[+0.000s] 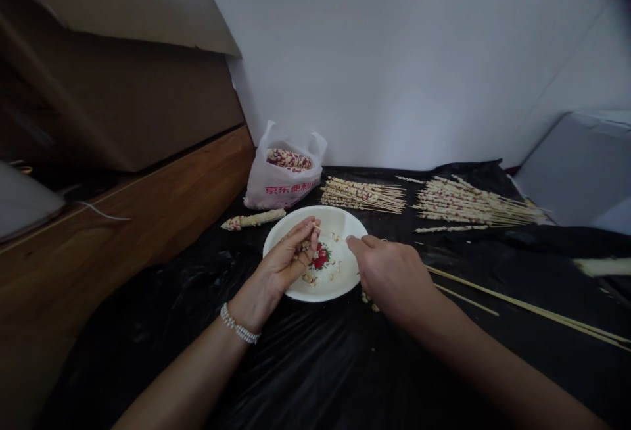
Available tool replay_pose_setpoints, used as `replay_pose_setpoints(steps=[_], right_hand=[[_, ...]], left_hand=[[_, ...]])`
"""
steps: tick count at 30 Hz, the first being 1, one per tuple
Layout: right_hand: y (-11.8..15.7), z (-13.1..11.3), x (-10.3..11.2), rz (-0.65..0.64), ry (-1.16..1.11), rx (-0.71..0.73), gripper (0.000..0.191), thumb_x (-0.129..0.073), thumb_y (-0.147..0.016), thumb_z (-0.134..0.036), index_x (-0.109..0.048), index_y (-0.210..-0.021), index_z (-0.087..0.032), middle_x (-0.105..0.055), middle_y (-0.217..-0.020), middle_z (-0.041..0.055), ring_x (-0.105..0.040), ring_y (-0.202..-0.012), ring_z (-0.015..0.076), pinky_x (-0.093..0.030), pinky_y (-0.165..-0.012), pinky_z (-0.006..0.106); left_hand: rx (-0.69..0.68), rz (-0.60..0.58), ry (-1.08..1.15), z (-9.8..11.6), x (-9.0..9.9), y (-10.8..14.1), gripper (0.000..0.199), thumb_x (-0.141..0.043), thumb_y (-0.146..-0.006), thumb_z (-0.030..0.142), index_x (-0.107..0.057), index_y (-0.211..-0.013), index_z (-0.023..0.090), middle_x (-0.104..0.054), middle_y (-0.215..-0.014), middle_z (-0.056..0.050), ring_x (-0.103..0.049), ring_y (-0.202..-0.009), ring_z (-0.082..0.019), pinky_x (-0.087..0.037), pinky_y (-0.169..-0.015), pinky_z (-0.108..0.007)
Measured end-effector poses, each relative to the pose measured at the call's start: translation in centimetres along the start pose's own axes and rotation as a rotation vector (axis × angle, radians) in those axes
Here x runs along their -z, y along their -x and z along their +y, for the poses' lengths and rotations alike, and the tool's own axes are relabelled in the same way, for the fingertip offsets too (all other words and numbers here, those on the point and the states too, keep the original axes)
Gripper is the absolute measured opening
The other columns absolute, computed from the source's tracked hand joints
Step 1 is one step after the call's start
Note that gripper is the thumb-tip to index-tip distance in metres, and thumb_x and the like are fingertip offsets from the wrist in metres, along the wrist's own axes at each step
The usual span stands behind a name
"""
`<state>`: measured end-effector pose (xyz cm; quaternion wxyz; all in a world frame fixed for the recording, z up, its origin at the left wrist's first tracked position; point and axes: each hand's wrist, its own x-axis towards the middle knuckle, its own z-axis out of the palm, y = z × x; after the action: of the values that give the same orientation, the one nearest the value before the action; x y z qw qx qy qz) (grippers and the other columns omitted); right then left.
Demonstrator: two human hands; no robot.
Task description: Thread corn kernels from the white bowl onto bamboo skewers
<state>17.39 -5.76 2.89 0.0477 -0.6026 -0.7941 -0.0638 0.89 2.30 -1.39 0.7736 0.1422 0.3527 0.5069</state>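
A white bowl (353, 222) with a red and green print inside stands before me, and corn kernels (309, 279) lie scattered in it. Over its left side, my left hand (288, 256) is palm-up with curled fingers. It holds several kernels, and a small pale piece shows at its fingertips. My right hand (392, 275) is closed in a pinch at the bowl's right rim. Whatever it grips is hidden from view. Thin bamboo skewers (522, 306) run rightward from beside this hand; whether it touches them I cannot tell.
Behind the bowl are a plastic bag (280, 188) of corn cobs, a mostly stripped cob (256, 219), and two piles of kernel-threaded skewers (362, 194). Black sheeting (305, 371) covers the surface. A wooden board (197, 187) and cardboard box (148, 101) border the left; a white wall (394, 55) rises behind.
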Motion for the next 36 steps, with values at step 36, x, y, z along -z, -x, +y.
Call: replay_pose_setpoints(steps=[36], right_hand=[[0.3,-0.9,-0.7,0.038,-0.034,0.000,0.022,-0.039,-0.085,-0.010,-0.057,-0.097,-0.014,-0.065,-0.082,0.0072,-0.061,-0.064,0.0131,-0.028,-0.049,0.024]], left_hand=[[0.123,-0.068,-0.064,0.2,-0.1,0.5,0.007,-0.063,-0.078,0.008,-0.066,-0.083,0.011,-0.062,-0.071,-0.003,-0.059,-0.060,-0.008,-0.051,-0.058,-0.017]])
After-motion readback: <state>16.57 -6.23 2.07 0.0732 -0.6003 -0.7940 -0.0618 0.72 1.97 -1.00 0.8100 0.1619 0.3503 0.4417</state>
